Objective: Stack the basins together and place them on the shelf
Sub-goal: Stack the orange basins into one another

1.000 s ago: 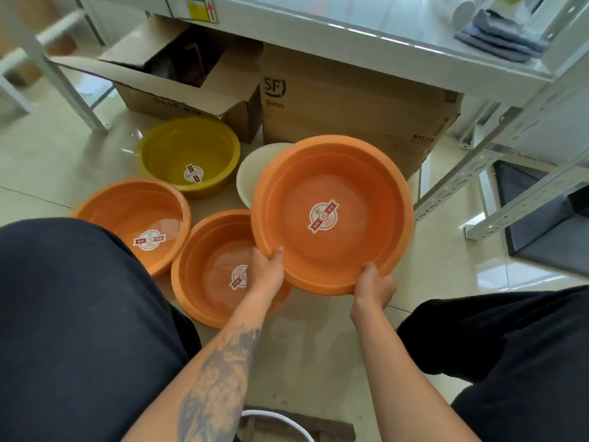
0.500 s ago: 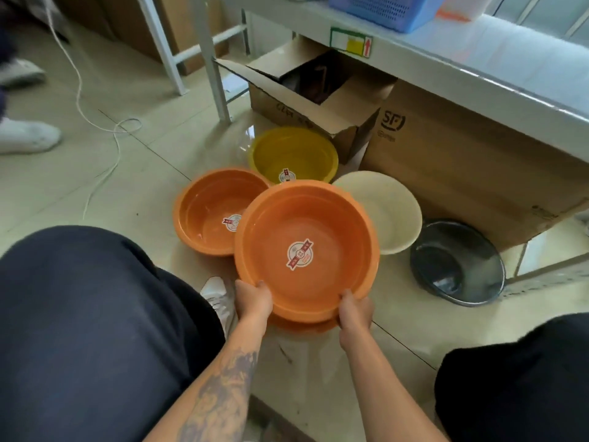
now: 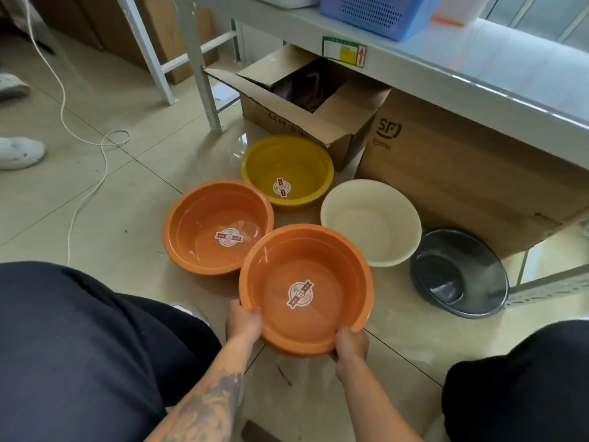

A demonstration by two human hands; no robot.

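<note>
Floor: pale glossy tiles [image 3: 134, 199], a white cable [image 3: 83, 140] trailing across them at the left.
Shelf: grey metal shelf [image 3: 478, 78] runs along the top, a blue perforated basket [image 3: 376, 11] on it; two cardboard boxes sit under it — an open one [image 3: 306, 110] and a closed one [image 3: 471, 173].
Held basin: an orange basin [image 3: 306, 282] with a round sticker inside, nested in a second orange one whose rim shows beneath at the near side.
Left hand: left hand [image 3: 243, 323] grips the near-left rim, fingers curled over the edge.
Right hand: right hand [image 3: 350, 346] clasps the near-right rim, fingers wrapped underneath.
Other basins: another orange basin [image 3: 218, 228] just left — beyond it a yellow basin [image 3: 287, 170], a cream basin [image 3: 371, 221] and a dark grey basin [image 3: 459, 272], all on the floor.
Person: dark-trousered knees [image 3: 79, 346] frame the view.
</note>
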